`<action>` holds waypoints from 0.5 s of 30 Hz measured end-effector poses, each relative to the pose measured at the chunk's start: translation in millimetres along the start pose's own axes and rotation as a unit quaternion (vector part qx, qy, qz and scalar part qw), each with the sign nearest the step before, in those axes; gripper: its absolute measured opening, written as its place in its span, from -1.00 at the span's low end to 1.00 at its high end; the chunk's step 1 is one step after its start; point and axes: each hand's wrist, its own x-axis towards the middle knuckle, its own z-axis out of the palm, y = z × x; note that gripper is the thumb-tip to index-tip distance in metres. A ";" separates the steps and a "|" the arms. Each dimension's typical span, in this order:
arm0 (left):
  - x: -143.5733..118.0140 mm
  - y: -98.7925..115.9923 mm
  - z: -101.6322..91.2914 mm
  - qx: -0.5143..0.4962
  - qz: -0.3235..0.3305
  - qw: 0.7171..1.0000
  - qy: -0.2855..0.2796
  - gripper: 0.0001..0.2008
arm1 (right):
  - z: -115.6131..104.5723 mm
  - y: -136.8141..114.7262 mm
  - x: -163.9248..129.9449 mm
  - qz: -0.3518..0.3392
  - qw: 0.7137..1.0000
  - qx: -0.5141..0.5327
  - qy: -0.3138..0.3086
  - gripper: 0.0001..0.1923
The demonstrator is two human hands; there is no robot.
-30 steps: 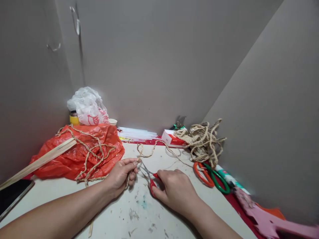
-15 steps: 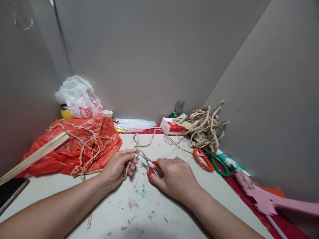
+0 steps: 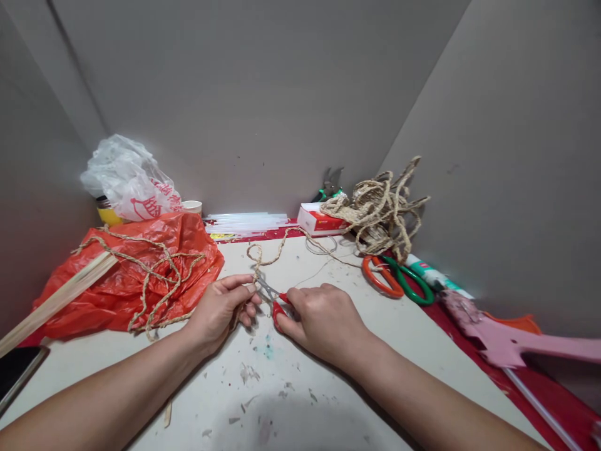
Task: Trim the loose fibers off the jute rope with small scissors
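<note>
My left hand [image 3: 228, 307] is closed on a braided straw cord [image 3: 270, 262], pinching it between thumb and fingers. From the pinch, the cord curls up in a small loop and runs right across the tabletop toward a tangled bundle. My right hand [image 3: 323, 319] has its thumb and fingers in the handles of small red-handled scissors [image 3: 277, 307]. The scissors' blades point up and left, with their tips at the cord just beside my left fingertips. Whether the blades touch the cord is too fine to tell.
An orange-red plastic bag [image 3: 154, 288] with more cord lies left, beside a flat wooden strip [image 3: 61, 300] and a phone [image 3: 21, 376]. At right are the cord bundle [image 3: 385, 207], orange-and-green-handled tools [image 3: 382, 279] and a pink glue gun [image 3: 507, 344]. Grey partitions enclose the table.
The scissors have moved left and up, bringing their tips to the cord at my left fingers. Their handles look closer together. The whole view has shifted slightly.
</note>
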 end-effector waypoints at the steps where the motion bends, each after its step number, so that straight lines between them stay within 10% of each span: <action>1: 0.3 -0.1 -0.2 -0.001 -0.001 1.000 0.001 -0.77 | 0.0 0.1 0.1 0.003 1.000 0.014 -0.006 -0.71; 15: -0.8 0.2 0.4 -0.014 0.006 1.000 0.010 -0.77 | 2.4 2.7 -0.4 0.039 0.989 0.135 -0.037 -0.76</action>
